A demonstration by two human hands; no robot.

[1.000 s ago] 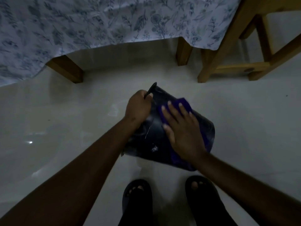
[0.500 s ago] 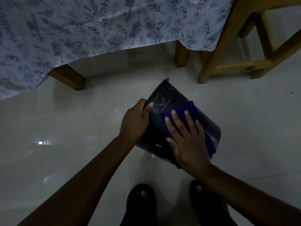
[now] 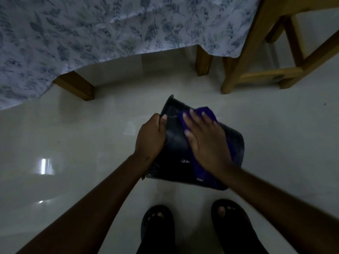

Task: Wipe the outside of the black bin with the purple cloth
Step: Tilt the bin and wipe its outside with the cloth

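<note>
The black bin (image 3: 176,149) lies tipped on its side above the pale floor, its rim pointing up and to the left. My left hand (image 3: 150,136) grips the bin at its rim edge, fingers curled over it. My right hand (image 3: 205,142) lies flat with spread fingers on the purple cloth (image 3: 207,112), pressing it against the bin's upper side. The cloth shows beyond my fingertips and again below my wrist, near the bin's base. Most of the cloth is hidden under my palm.
A table with wooden legs (image 3: 77,87) and a hanging floral cloth (image 3: 91,30) stands just behind the bin. A wooden chair frame (image 3: 256,52) is at the back right. My two feet in dark sandals (image 3: 157,226) stand directly below the bin on the glossy floor (image 3: 73,143).
My right hand has slid the purple cloth up the bin's side toward the rim. The bin has tilted a little in my left hand's grip.
</note>
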